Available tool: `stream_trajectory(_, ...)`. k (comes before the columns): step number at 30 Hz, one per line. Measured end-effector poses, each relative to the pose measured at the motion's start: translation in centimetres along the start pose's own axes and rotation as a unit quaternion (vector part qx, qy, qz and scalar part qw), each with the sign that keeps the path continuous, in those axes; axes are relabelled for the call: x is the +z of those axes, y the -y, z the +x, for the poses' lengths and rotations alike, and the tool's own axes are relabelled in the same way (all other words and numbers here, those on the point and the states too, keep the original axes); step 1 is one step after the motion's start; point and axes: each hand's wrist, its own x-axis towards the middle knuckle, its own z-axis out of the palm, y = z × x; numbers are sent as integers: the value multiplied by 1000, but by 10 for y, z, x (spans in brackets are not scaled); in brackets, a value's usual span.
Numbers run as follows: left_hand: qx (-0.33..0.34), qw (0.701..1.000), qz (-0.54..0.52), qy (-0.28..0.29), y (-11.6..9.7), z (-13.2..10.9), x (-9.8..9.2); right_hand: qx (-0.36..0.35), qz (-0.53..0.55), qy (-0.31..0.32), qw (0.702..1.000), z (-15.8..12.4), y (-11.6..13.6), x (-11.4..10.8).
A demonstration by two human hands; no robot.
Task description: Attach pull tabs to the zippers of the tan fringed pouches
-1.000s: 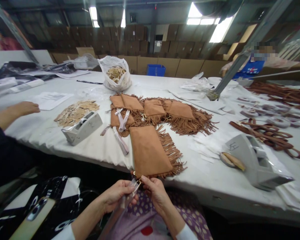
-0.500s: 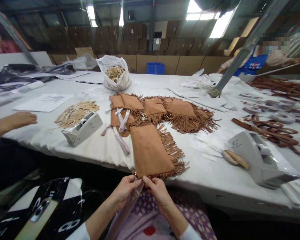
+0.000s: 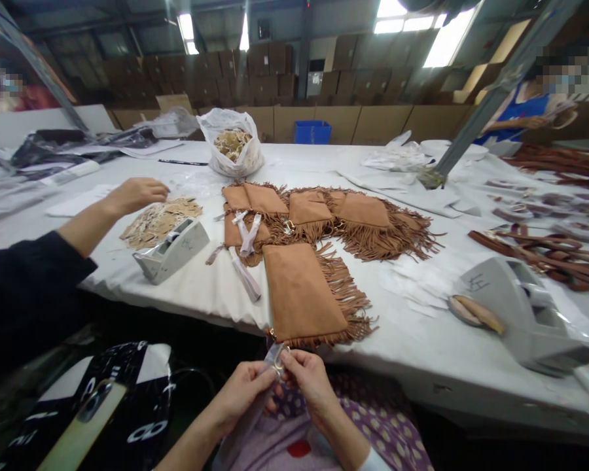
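Just off the table's front edge, my left hand (image 3: 248,386) pinches a strap in clear plastic (image 3: 241,428) that hangs down over my lap. My right hand (image 3: 308,378) is closed on a gold-coloured metal ring (image 3: 278,360) at the strap's upper end, its fingertips close to the left ones. Right above both hands lies a tan fringed pouch (image 3: 302,291), flat, fringe to the right. Small gold hardware (image 3: 271,333) shows at its lower left corner; whether the ring is joined to it I cannot tell.
More fringed pouches (image 3: 363,210) lie behind, with wrapped straps (image 3: 245,273) beside them. Tape dispensers stand left (image 3: 171,252) and right (image 3: 525,311). A co-worker's hand (image 3: 140,195) is over a pile of tan scraps (image 3: 161,222). A metal post (image 3: 476,118) rises at right.
My hands have shifted slightly, and the metal ring now shows between my fingers. From the left, the co-worker's hand has moved in over the scrap pile. The view has turned slightly left.
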Motion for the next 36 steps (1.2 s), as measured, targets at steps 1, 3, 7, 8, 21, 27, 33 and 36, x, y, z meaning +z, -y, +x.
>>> stream_trajectory(1,0,1000,-4,-13,4,-2,0,1,-5,-4,1000,1,-1,0)
stream_trajectory(3,16,999,-18,-44,11,-2,2,-7,-21,-24,999,2,-3,0)
stream_trajectory(7,18,999,-29,-36,14,3,3,-41,-50,-46,997,5,-4,-2)
stream_trajectory(8,13,999,-34,-36,13,3,2,-43,-57,-43,997,5,-3,-3)
stream_trajectory(21,-6,995,-48,-88,-1,-8,9,34,-19,3,999,-3,2,7)
stream_trajectory(27,80,969,9,-232,11,-6,17,63,-13,1,998,-7,7,11)
stream_trajectory(33,213,910,167,-314,22,-11,29,89,32,-31,995,-5,6,13)
stream_trajectory(36,207,887,297,-287,23,-15,27,103,49,-29,993,-6,9,13)
